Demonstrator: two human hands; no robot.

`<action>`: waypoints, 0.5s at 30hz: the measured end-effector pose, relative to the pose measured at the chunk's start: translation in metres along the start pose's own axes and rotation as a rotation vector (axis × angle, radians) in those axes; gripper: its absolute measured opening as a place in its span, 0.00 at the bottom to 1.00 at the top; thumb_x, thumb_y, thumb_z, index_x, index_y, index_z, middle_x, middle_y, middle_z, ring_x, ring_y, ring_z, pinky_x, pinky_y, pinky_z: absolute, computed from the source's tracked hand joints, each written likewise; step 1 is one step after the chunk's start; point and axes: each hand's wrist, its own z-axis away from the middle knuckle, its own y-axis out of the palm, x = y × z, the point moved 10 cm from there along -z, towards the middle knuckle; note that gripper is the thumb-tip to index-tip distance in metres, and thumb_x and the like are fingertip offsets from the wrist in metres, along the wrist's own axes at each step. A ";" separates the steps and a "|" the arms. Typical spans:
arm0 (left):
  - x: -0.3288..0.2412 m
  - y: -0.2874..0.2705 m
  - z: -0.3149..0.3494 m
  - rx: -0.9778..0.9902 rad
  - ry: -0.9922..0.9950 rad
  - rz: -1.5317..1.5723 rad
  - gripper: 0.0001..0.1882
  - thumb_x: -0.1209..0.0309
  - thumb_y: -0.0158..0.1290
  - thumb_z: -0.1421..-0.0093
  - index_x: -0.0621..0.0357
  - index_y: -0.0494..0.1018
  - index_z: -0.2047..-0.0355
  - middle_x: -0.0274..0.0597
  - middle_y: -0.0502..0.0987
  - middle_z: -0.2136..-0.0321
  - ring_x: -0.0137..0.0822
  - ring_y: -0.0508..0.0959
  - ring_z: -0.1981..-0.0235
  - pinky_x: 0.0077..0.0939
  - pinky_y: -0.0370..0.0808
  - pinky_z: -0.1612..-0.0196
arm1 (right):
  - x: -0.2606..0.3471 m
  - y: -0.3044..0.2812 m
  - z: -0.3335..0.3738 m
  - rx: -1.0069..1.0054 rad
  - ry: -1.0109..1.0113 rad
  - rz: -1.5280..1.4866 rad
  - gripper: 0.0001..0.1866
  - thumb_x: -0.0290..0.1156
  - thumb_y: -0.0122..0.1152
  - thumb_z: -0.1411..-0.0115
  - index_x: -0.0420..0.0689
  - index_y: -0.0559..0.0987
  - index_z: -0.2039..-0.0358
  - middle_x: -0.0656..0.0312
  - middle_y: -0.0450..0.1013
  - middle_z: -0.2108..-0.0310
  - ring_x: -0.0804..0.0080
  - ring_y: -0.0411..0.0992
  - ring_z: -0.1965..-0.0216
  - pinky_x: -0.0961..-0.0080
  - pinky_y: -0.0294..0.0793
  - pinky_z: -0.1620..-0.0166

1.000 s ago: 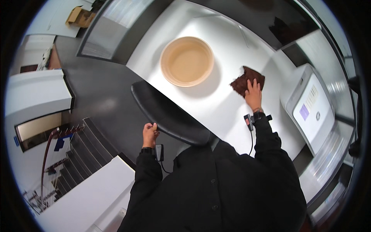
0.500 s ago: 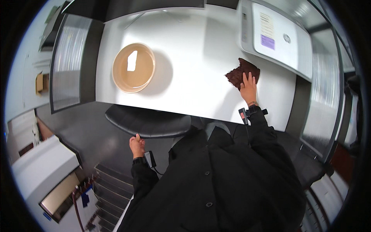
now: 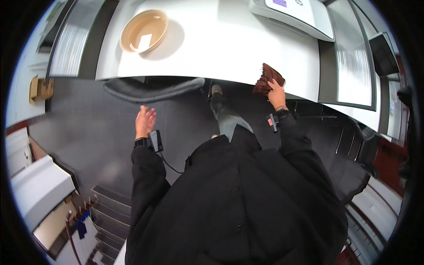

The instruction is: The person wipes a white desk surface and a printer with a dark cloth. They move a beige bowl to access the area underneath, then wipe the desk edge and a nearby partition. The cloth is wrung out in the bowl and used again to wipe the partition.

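On the printer ahead of me sits a purple label, its wording too small to read, with a round logo to its right (both up at my view's edge). My right wrist box bears a red patch.

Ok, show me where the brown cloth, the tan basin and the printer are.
Brown cloth (image 3: pixel 266 76): head view, on its crumpled middle.
Tan basin (image 3: pixel 150 17): head view, on the far side of its inner wall.
Printer (image 3: pixel 304 12): head view, on its white top.
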 end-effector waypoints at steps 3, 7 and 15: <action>0.075 -0.050 0.015 0.042 -0.091 0.155 0.16 0.55 0.46 0.39 0.50 0.66 0.57 0.41 0.76 0.64 0.33 0.75 0.68 0.26 0.72 0.69 | -0.010 0.006 0.023 0.118 0.105 -0.016 0.19 0.22 0.46 0.54 0.43 0.79 0.61 0.50 0.70 0.54 0.52 0.68 0.53 0.68 0.66 0.49; 0.214 -0.182 0.048 -0.132 -0.201 0.268 0.18 0.58 0.49 0.42 0.53 0.65 0.55 0.44 0.73 0.56 0.36 0.74 0.65 0.31 0.73 0.68 | -0.039 0.018 0.043 0.301 0.347 -0.205 0.21 0.22 0.45 0.55 0.43 0.79 0.60 0.49 0.73 0.58 0.55 0.71 0.54 0.70 0.67 0.49; 0.453 -0.352 0.183 -0.634 -0.389 0.544 0.13 0.67 0.39 0.41 0.65 0.61 0.62 0.55 0.71 0.61 0.47 0.75 0.68 0.43 0.76 0.65 | -0.019 -0.010 0.049 0.153 0.332 -0.382 0.24 0.21 0.44 0.55 0.41 0.77 0.56 0.47 0.74 0.60 0.58 0.72 0.55 0.72 0.68 0.51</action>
